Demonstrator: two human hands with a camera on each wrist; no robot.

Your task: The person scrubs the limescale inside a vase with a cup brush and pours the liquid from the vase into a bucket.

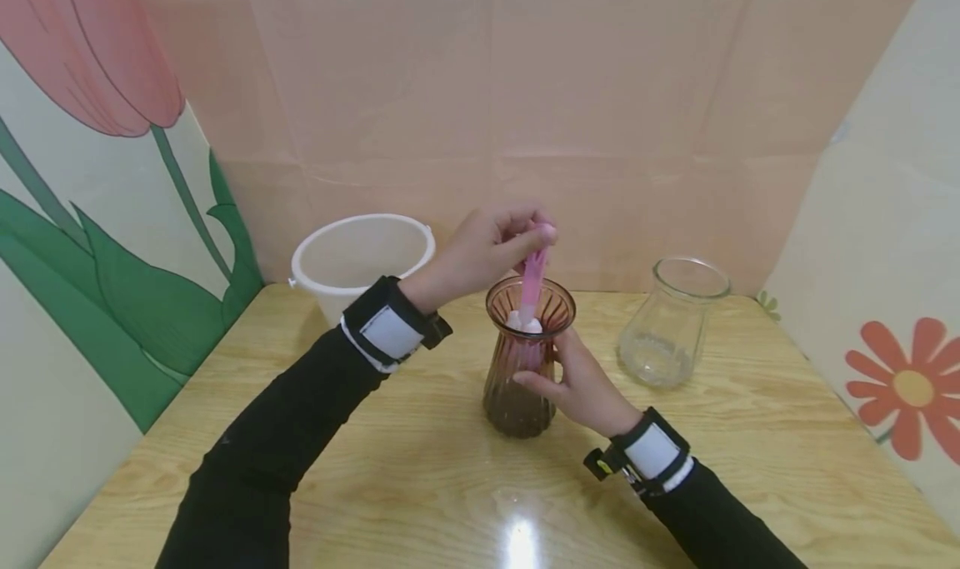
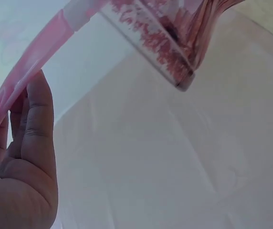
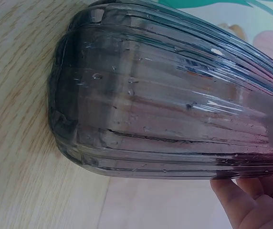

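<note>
My left hand [image 1: 480, 252] pinched pink plastic brush handle [image 1: 533, 277] inside ribbed brown glass vase [image 1: 522, 377]; right hand [image 1: 581, 381] clasped vase.

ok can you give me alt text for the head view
A person's left hand holds a pink brush handle down in the mouth of a ribbed, tinted glass vase, which the right hand steadies on a wooden table. A white bucket and a clear vase stand behind.
</note>
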